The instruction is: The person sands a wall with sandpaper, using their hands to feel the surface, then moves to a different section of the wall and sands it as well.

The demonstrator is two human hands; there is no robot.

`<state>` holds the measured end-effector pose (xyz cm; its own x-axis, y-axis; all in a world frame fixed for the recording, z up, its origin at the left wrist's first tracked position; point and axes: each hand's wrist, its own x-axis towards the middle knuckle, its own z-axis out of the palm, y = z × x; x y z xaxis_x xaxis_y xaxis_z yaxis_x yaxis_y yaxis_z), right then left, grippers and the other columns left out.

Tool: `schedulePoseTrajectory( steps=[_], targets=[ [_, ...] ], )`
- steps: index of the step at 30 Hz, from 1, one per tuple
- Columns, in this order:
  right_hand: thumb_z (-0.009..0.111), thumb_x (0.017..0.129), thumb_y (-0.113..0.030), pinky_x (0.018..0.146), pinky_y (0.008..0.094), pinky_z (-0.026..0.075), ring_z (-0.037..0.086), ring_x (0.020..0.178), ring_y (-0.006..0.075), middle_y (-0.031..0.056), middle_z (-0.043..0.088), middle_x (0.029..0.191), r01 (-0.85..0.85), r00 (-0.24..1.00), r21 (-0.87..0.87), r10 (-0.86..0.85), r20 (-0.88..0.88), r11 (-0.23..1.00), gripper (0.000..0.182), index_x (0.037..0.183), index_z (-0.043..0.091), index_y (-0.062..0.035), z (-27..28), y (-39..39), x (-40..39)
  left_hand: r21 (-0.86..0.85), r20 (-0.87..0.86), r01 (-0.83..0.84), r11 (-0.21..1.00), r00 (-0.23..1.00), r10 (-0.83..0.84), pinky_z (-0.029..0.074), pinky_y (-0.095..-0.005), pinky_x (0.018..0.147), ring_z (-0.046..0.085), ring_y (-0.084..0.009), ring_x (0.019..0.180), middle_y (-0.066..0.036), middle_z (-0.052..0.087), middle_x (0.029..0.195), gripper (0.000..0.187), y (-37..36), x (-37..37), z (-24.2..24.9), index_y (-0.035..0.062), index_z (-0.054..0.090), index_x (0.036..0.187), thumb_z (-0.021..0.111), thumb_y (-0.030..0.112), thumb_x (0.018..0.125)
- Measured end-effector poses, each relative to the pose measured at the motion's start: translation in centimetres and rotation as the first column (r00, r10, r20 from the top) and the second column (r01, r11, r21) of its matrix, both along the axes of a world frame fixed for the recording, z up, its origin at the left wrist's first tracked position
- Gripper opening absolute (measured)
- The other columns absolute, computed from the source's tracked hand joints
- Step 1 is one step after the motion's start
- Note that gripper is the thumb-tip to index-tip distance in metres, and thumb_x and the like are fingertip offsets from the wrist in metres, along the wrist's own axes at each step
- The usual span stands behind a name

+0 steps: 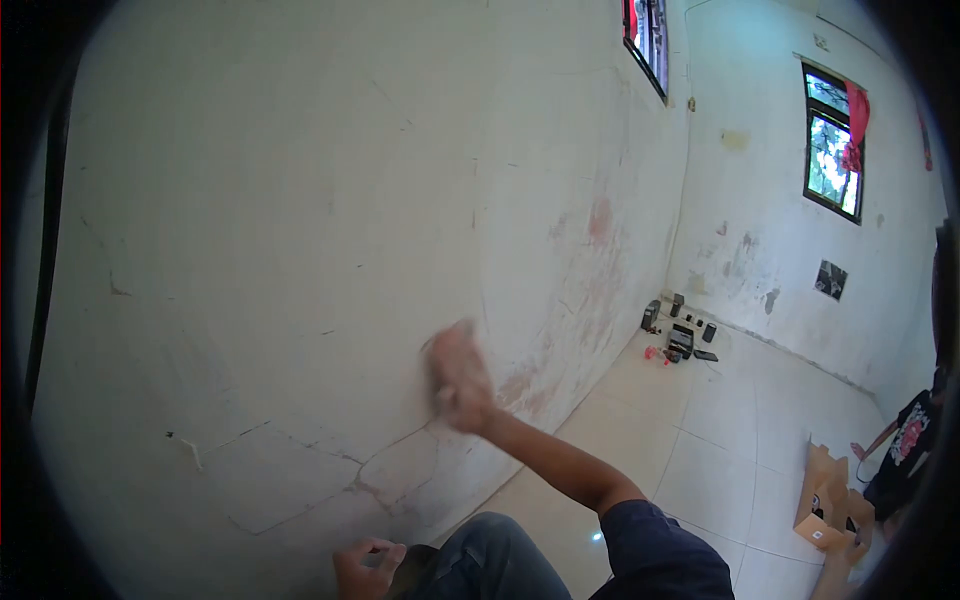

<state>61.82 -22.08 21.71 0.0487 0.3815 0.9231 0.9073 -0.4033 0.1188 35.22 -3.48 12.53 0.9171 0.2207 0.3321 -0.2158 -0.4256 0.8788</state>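
Observation:
My right hand [462, 378] is up against the pale, cracked wall [300, 220], with my arm stretched out to it. Motion smears its fingers, so whether anything is held between the palm and the wall cannot be made out. Low in the view, my left hand [368, 568] rests beside my bent knee [490, 550], close to the wall. Its fingers are loosely curled and apart, with nothing visible in them. Below my right hand, branching cracks [355, 470] run across the plaster, and reddish worn patches [520, 385] lie to its right.
Speakers and other small dark items [680, 340] stand on the tiled floor [640, 460] by the far corner. At right, a person in a black shirt [910, 440] sits near an open cardboard box [825, 500]. Windows [835, 145] open in the walls.

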Motion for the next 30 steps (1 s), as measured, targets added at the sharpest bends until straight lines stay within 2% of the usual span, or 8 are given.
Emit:
schedulePoseTrajectory(
  steps=[4,6,8,13,17,24,28,30],
  targets=[
    [0.039,0.099,-0.020,0.118,0.0502,0.019,0.027,0.144,0.0422,0.0259,0.037,0.150,0.157,0.987,0.493,-0.116,-0.112,0.855,0.051,0.142,0.039,0.0088,2.8,0.9,0.5,-0.003,0.046,0.030,1.000,0.998,-0.030,0.046,-0.0310,0.059,0.054,-0.0137,0.061,-0.006,0.060,0.065,0.019,0.4,0.6,-0.9,-0.0014,0.069,0.081,0.073,0.017,0.084],
    [0.040,0.098,-0.017,0.118,0.0502,0.020,0.028,0.144,0.0425,0.0258,0.036,0.151,0.074,0.995,0.188,-0.085,0.055,0.979,0.050,0.142,0.040,0.0074,0.1,1.0,-0.5,-0.042,0.031,0.012,0.999,0.999,-0.010,0.052,-0.0313,0.072,0.069,-0.0173,0.071,-0.011,0.071,0.073,0.016,0.7,1.3,-2.2,0.0006,0.072,0.079,0.076,0.017,0.079],
    [0.040,0.098,-0.015,0.119,0.0506,0.019,0.027,0.143,0.0440,0.0259,0.036,0.151,-0.006,0.990,-0.287,0.046,0.131,0.958,0.050,0.142,0.040,0.0072,-1.6,-0.3,-1.7,-0.007,0.039,-0.003,1.000,0.999,0.003,0.047,-0.0314,0.060,0.056,-0.0141,0.063,-0.007,0.062,0.066,0.020,0.0,0.6,-1.3,-0.0017,0.070,0.082,0.074,0.018,0.084],
    [0.037,0.102,-0.020,0.117,0.0520,0.020,0.029,0.143,0.0435,0.0257,0.037,0.151,0.053,0.996,0.329,-0.027,-0.084,0.943,0.048,0.143,0.042,0.0044,1.7,-0.6,-0.5,0.025,-0.046,-0.003,1.000,0.999,0.004,0.046,-0.0323,0.057,0.054,-0.0149,0.060,-0.006,0.061,0.065,0.022,0.0,-0.2,0.6,-0.0023,0.070,0.086,0.073,0.020,0.085],
    [0.043,0.099,-0.021,0.118,0.0513,0.020,0.026,0.145,0.0421,0.0238,0.034,0.153,-0.073,0.995,-0.257,0.089,0.049,0.964,0.055,0.147,0.034,0.0037,-1.2,-1.1,-1.7,0.029,-0.040,-0.006,1.000,0.999,0.007,0.046,-0.0322,0.058,0.055,-0.0158,0.060,-0.006,0.062,0.067,0.021,-0.2,0.1,0.1,-0.0018,0.070,0.086,0.073,0.019,0.086],
    [0.038,0.102,-0.025,0.117,0.0525,0.020,0.032,0.141,0.0448,0.0267,0.038,0.150,0.006,1.000,0.130,-0.004,-0.013,0.991,0.051,0.144,0.040,0.0046,-0.1,0.7,-1.6,0.066,-0.109,0.011,0.998,0.994,-0.004,0.046,-0.0321,0.059,0.055,-0.0156,0.060,-0.007,0.063,0.068,0.020,-0.8,-0.2,1.2,-0.0017,0.069,0.087,0.071,0.018,0.088],
    [0.039,0.102,-0.022,0.116,0.0498,0.027,0.036,0.140,0.0415,0.0256,0.042,0.147,-0.052,0.988,-0.207,0.081,0.134,0.977,0.048,0.142,0.043,0.0034,-0.4,-0.6,-1.2,0.058,-0.078,-0.001,0.998,0.997,0.005,0.046,-0.0328,0.060,0.054,-0.0157,0.061,-0.008,0.063,0.068,0.020,-0.5,-0.1,0.5,-0.0019,0.068,0.088,0.070,0.018,0.089],
    [0.048,0.095,-0.014,0.115,0.0489,0.029,0.037,0.140,0.0399,0.0246,0.042,0.147,0.061,0.993,0.098,-0.070,0.091,0.993,0.050,0.141,0.044,0.0040,1.4,-0.5,-0.6,0.057,-0.161,-0.001,0.998,0.987,0.010,0.046,-0.0330,0.061,0.054,-0.0156,0.062,-0.009,0.063,0.070,0.021,-0.6,-0.7,1.4,-0.0021,0.068,0.089,0.070,0.019,0.089]
  ],
)
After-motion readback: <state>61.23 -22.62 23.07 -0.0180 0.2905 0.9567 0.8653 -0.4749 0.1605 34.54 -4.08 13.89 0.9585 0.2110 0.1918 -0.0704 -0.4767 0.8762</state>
